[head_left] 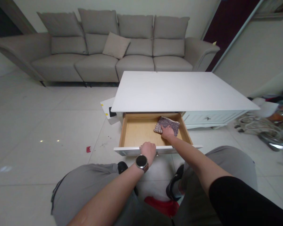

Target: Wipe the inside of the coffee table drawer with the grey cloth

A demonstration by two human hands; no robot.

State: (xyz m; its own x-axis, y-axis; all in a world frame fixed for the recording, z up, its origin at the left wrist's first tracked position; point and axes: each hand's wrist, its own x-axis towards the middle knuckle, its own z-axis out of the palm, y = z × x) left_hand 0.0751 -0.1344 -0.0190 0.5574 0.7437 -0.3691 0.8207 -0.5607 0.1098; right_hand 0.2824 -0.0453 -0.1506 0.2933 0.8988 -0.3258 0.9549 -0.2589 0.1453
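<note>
A wooden drawer (139,130) stands pulled out from the white coffee table (179,91). My left hand (148,149), with a watch at the wrist, is closed over the top edge of the drawer's white front. Inside the drawer, at the right, lies a purple patterned cloth pouch (172,123) with a lighter spotted part at its left. My right hand (167,131) reaches over the front and touches the pouch, its fingers on the near left part; whether they grip the fabric is hard to make out.
A grey sofa (134,64) runs behind the table. A white box (108,110) is on the floor at the table's left. Cables (257,122) and other items lie at the far right. A red scrap (88,149) is on the floor, and a red object (162,205) is between my feet.
</note>
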